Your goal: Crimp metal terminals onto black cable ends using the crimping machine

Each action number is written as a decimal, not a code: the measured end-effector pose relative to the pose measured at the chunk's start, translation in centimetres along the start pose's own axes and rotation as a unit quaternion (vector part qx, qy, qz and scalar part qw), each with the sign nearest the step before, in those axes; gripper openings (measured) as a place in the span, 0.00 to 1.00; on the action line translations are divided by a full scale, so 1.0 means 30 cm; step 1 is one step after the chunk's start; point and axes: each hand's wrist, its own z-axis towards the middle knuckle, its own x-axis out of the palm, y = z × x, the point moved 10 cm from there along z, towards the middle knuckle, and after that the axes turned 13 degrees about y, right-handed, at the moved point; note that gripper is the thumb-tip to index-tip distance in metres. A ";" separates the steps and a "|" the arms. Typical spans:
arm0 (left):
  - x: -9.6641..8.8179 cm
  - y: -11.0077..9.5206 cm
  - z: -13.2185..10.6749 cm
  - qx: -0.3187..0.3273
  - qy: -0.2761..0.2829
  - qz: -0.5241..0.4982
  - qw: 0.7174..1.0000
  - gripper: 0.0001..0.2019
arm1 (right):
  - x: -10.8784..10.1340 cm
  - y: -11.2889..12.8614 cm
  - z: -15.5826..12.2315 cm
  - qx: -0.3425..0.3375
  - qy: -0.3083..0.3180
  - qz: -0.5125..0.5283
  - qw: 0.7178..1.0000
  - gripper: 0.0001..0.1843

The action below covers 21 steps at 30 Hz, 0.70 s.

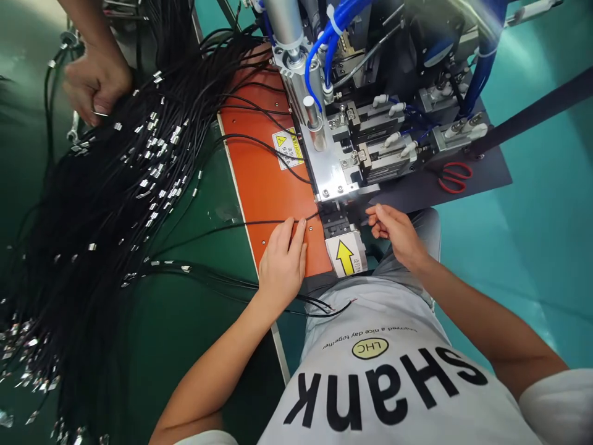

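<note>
The thin black wire [259, 224] under my fingers lies flat across the orange plate, its right end at the machine's slot.
</note>
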 end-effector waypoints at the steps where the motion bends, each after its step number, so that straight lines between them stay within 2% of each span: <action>1: -0.009 0.010 0.032 -0.009 0.001 -0.004 1.000 0.25 | -0.006 0.000 -0.009 -0.005 -0.004 0.002 1.000 0.20; 3: -0.038 0.028 0.097 -0.015 -0.005 -0.020 1.000 0.24 | -0.012 0.006 -0.028 -0.016 -0.012 0.003 1.000 0.18; 5: -0.077 0.045 0.141 0.008 -0.005 -0.031 0.999 0.23 | -0.011 0.017 -0.048 -0.021 -0.016 -0.004 1.000 0.16; 7: -0.122 0.096 0.137 0.029 0.002 -0.036 0.999 0.21 | -0.012 0.027 -0.070 -0.025 -0.013 -0.014 1.000 0.15; 8: -0.146 0.147 0.115 0.023 0.006 -0.029 0.999 0.21 | -0.015 0.025 -0.081 -0.018 -0.010 -0.016 1.000 0.15; 10: -0.196 0.312 0.041 -0.044 0.004 0.014 0.999 0.21 | -0.035 0.014 -0.104 -0.006 -0.012 -0.013 1.000 0.15; 13: -0.230 0.643 -0.091 -0.239 0.035 0.085 0.967 0.17 | -0.067 -0.006 -0.132 0.014 -0.017 -0.015 1.000 0.14; 14: -0.230 0.727 -0.114 -0.278 0.042 0.079 0.956 0.15 | -0.072 -0.010 -0.138 0.019 -0.018 -0.015 1.000 0.14; 15: -0.228 0.779 -0.113 -0.288 0.042 0.077 0.954 0.14 | -0.075 -0.011 -0.141 0.020 -0.019 -0.015 0.999 0.14; 16: -0.223 0.810 -0.092 -0.291 0.040 0.075 0.953 0.13 | -0.074 -0.009 -0.142 0.019 -0.021 -0.013 1.000 0.13; 18: -0.215 0.812 -0.008 -0.275 0.025 0.070 0.959 0.11 | -0.063 0.003 -0.141 0.011 -0.021 -0.011 1.000 0.12; 21: -0.243 0.698 0.116 -0.210 -0.025 0.024 0.977 0.09 | -0.041 0.031 -0.144 0.002 -0.016 -0.017 1.000 0.11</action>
